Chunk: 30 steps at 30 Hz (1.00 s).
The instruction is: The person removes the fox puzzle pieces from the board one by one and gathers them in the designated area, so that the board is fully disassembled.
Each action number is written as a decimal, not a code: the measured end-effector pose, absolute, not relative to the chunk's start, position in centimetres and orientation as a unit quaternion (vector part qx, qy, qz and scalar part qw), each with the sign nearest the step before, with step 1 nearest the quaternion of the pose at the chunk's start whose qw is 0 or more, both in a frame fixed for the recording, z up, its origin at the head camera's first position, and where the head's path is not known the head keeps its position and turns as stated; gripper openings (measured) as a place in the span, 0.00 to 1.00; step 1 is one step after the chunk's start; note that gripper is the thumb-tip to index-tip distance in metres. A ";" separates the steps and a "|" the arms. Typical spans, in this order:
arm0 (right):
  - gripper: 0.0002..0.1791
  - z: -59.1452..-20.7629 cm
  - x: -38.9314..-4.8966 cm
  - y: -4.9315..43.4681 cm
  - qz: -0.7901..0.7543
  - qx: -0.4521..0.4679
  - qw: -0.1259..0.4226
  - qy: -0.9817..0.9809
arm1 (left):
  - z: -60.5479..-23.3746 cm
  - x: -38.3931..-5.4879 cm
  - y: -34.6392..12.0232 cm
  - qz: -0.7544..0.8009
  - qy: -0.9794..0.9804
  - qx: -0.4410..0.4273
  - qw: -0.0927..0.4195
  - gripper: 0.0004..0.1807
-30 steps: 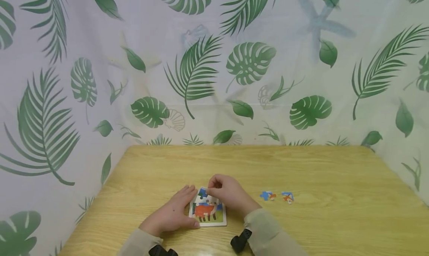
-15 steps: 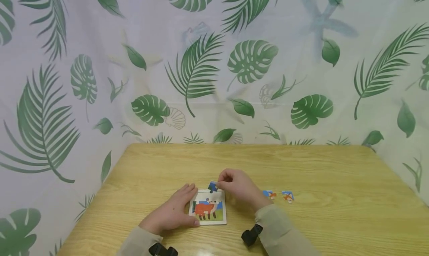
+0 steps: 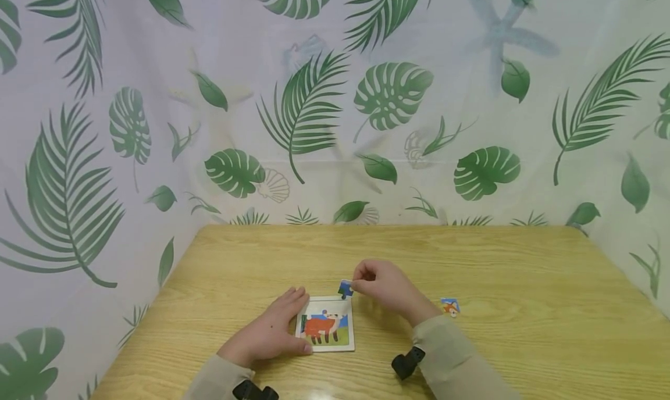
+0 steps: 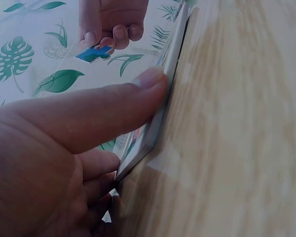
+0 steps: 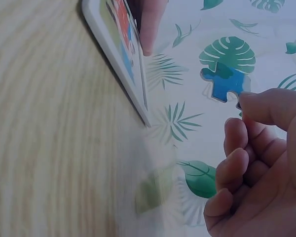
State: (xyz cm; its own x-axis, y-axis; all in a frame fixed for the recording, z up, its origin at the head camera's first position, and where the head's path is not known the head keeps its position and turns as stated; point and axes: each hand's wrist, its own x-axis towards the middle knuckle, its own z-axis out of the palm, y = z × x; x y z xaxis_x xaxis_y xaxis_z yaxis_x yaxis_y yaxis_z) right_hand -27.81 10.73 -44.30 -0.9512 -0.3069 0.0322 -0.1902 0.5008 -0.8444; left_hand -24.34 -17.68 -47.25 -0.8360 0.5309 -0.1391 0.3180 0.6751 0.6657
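My right hand (image 3: pixel 387 289) pinches a blue and green jigsaw piece (image 3: pixel 345 289) between thumb and forefinger, just beyond the upper right corner of a white-rimmed puzzle board (image 3: pixel 352 330). In the right wrist view this jigsaw piece (image 5: pixel 222 81) is tilted up, its knobs and notch showing. The lower part of the board carries a picture of a red animal with dark legs; its upper strip is bare white. Along the board's left side lies my left hand (image 3: pixel 274 330), fingers straight. Its thumb (image 4: pixel 150 81) presses on the rim in the left wrist view.
One loose jigsaw piece (image 3: pixel 450 307) with an orange fox face on blue lies to the right of my right forearm. The wooden table (image 3: pixel 523 307) meets a leaf-printed cloth (image 3: pixel 324 202) at the back and left.
My right hand has moved right and away from the board's upper left, carrying the blue and green jigsaw piece. It now covers one of the two loose pieces. The left hand stays put.
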 end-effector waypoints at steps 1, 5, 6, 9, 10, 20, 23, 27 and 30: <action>0.06 -44.2 -27.8 10.8 -0.477 -0.143 0.060 0.865 | -47.3 -24.3 -17.7 0.328 0.900 0.236 0.163 0.57; 0.06 -44.3 -27.9 11.3 -0.469 -0.139 0.063 0.870 | -47.3 -24.3 -17.8 0.330 0.898 0.239 0.166 0.57; 0.06 -44.2 -27.9 11.5 -0.466 -0.139 0.063 0.872 | -47.3 -24.3 -17.8 0.330 0.898 0.238 0.167 0.57; 0.06 -44.3 -28.0 12.0 -0.460 -0.135 0.065 0.875 | -47.2 -24.3 -17.8 0.328 0.899 0.240 0.166 0.56; 0.06 -44.3 -28.0 12.2 -0.458 -0.136 0.063 0.876 | -47.2 -24.3 -17.7 0.328 0.899 0.240 0.165 0.56; 0.06 -44.0 -28.1 13.9 -0.442 -0.116 0.066 0.887 | -47.1 -24.3 -17.8 0.325 0.900 0.243 0.160 0.56; 0.06 -43.9 -28.1 14.5 -0.434 -0.121 0.062 0.891 | -47.2 -24.3 -17.8 0.324 0.900 0.244 0.160 0.56; 0.06 -44.0 -28.1 15.3 -0.409 -0.128 0.059 0.901 | -47.3 -24.3 -17.8 0.325 0.900 0.243 0.161 0.57; 0.06 -44.2 -28.2 15.9 -0.390 -0.132 0.058 0.909 | -47.4 -24.4 -17.8 0.326 0.900 0.241 0.159 0.57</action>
State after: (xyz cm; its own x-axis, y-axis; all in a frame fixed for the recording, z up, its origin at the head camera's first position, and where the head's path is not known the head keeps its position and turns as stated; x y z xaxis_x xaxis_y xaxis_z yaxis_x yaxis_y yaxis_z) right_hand -28.24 15.88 -44.17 -0.9583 -0.2858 -0.0013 -0.1958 0.6600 -0.7253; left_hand -24.36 -17.81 -47.42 -0.8332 0.5377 -0.1292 0.3298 0.6707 0.6644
